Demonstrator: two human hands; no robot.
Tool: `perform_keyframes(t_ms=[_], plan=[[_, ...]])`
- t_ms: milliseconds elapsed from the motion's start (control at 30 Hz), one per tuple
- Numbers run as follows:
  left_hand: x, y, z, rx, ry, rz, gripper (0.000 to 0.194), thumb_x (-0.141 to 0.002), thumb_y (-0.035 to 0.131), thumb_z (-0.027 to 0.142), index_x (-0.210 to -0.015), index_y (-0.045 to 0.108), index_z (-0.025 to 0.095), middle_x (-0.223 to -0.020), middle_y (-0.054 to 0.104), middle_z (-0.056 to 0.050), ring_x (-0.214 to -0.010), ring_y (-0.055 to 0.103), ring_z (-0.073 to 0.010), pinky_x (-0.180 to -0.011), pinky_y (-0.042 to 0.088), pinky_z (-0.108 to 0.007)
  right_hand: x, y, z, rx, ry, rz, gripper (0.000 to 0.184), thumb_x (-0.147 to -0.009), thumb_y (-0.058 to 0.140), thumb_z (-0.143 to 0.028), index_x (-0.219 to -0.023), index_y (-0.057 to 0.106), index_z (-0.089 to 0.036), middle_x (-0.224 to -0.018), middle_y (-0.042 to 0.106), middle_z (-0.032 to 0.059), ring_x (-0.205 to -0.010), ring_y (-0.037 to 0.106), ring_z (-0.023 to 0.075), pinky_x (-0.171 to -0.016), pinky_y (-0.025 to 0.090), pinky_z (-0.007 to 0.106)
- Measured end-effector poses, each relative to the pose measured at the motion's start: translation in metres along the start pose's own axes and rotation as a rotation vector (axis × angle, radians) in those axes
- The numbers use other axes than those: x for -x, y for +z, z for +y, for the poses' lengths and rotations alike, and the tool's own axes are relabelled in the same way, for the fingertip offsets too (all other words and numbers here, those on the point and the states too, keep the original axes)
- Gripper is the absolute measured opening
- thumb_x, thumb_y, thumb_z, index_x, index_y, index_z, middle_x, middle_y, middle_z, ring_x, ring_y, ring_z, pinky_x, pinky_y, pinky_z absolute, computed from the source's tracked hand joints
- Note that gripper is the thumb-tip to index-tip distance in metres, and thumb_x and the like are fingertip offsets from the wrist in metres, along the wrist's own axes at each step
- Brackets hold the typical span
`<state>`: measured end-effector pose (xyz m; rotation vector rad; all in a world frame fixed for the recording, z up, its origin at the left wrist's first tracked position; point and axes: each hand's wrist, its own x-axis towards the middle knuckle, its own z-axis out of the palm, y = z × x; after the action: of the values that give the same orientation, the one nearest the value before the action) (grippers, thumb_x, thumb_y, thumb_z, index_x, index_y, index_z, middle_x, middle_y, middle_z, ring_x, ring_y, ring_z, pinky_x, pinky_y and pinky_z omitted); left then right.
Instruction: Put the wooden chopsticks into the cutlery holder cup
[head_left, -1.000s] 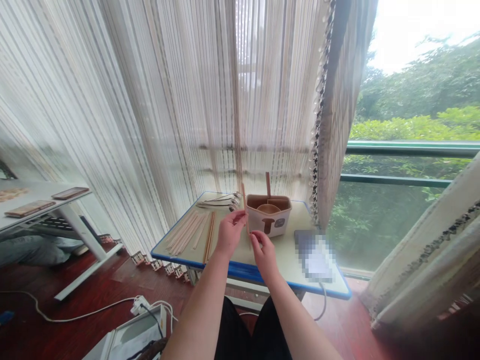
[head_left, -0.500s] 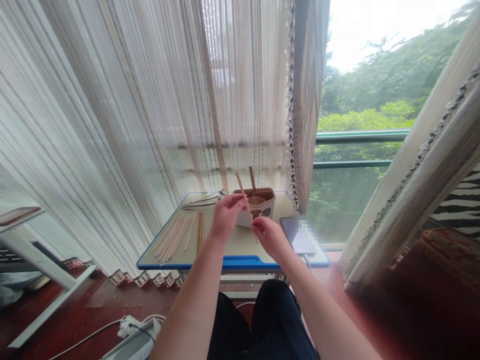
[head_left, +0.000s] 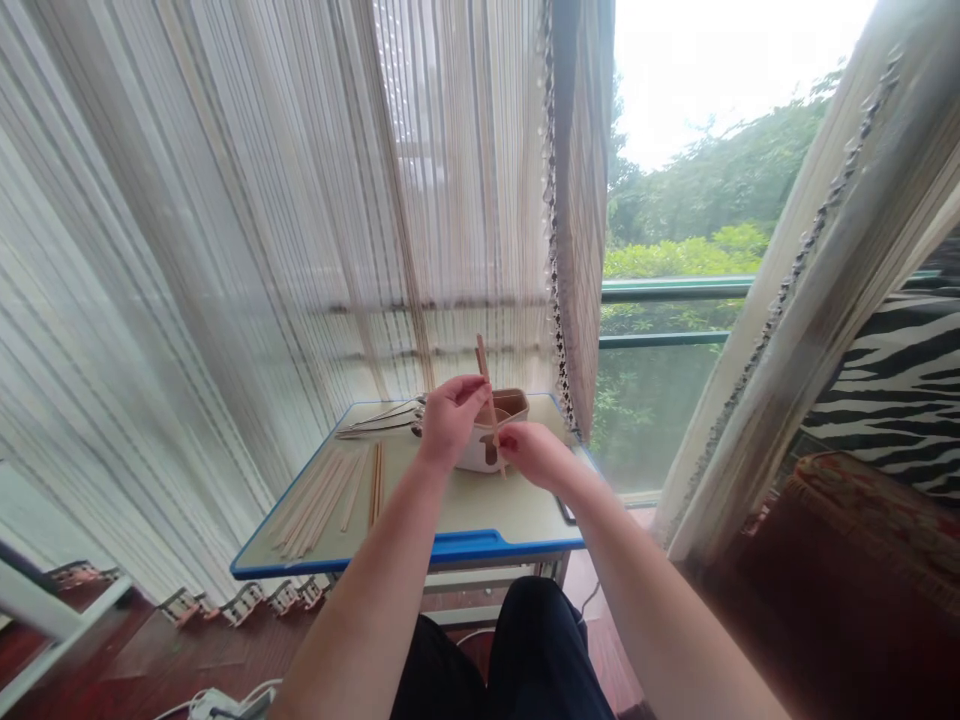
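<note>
Both my hands are on a wooden chopstick [head_left: 492,412], tilted nearly upright in front of a holder. My left hand [head_left: 454,415] pinches its upper part. Lower down, my right hand [head_left: 531,452] has its fingers closed around the stick near its bottom end. Behind the hands stands a white and brown utensil holder [head_left: 466,458] with a dark brown shape on its front, partly hidden by them. Pale chopsticks [head_left: 319,500] lie fanned out at the table's left, with a few darker brown chopsticks [head_left: 376,485] beside them. Metal cutlery [head_left: 379,420] lies behind, left of the holder.
The small table [head_left: 420,510] has a blue edge. A dark-edged flat device [head_left: 564,508] is mostly hidden by my right forearm. Sheer curtains [head_left: 300,200] hang behind the table. A power strip [head_left: 225,703] with cables lies on the floor at lower left.
My view has turned to the right, so the table sits further left. The chopstick stays between both hands and stands a little more upright. My right forearm now covers most of the flat device.
</note>
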<state>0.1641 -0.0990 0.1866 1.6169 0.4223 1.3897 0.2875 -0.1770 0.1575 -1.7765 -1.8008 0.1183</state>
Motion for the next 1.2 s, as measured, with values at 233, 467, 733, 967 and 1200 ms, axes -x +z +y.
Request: perform_keyframes(t_ms=[233,467,733,967,1200], plan=[[-0.05,0.008,0.022,-0.074,0.15,-0.016,0.026,-0.069,0.064,0.034,-0.087,0.065,0.015,-0.078,0.068,-0.005,-0.071,0.063,-0.0153,-0.07,0.053,-0.031,-0.049,-0.029,-0.006,0.048,-0.05,0.141,0.014,-0.072,0.049,-0.014,-0.072,0.062,-0.018,-0.069,0.062,0.0012,-0.062,0.051,0.0104,-0.056,0.034,0.02],[-0.083,0.001,0.016,-0.068,0.169,-0.024,0.026,-0.069,0.063,0.035,-0.085,0.064,0.015,-0.076,0.067,-0.005,-0.065,0.062,-0.0144,-0.06,0.053,-0.028,-0.077,-0.026,-0.008,-0.083,-0.109,0.207,0.016,-0.074,0.048,-0.014,-0.078,0.062,-0.02,-0.075,0.063,0.0015,-0.065,0.053,0.0111,-0.061,0.038,0.021],[-0.122,-0.007,-0.018,-0.196,0.225,-0.006,0.019,-0.071,0.061,0.031,-0.083,0.064,0.016,-0.079,0.067,-0.005,-0.071,0.062,-0.014,-0.067,0.05,-0.028,-0.124,-0.009,0.034,-0.019,-0.084,0.322,0.016,-0.078,0.045,-0.017,-0.082,0.061,-0.019,-0.081,0.061,0.0035,-0.071,0.053,0.0119,-0.068,0.039,0.024],[-0.142,-0.007,-0.043,-0.312,0.205,0.029,0.016,-0.071,0.061,0.03,-0.08,0.065,0.017,-0.079,0.067,-0.005,-0.073,0.061,-0.0149,-0.069,0.048,-0.029,-0.149,0.007,0.058,-0.03,-0.074,0.274,0.016,-0.078,0.045,-0.016,-0.083,0.06,-0.019,-0.082,0.061,0.0035,-0.074,0.053,0.012,-0.07,0.039,0.024],[-0.151,-0.002,-0.069,-0.331,0.186,0.025,0.018,-0.072,0.059,0.031,-0.083,0.064,0.018,-0.079,0.066,-0.004,-0.074,0.061,-0.0154,-0.067,0.048,-0.028,-0.164,0.019,0.07,-0.035,-0.049,0.241,0.015,-0.078,0.045,-0.016,-0.078,0.061,-0.019,-0.079,0.062,0.0033,-0.072,0.054,0.0125,-0.067,0.038,0.024]])
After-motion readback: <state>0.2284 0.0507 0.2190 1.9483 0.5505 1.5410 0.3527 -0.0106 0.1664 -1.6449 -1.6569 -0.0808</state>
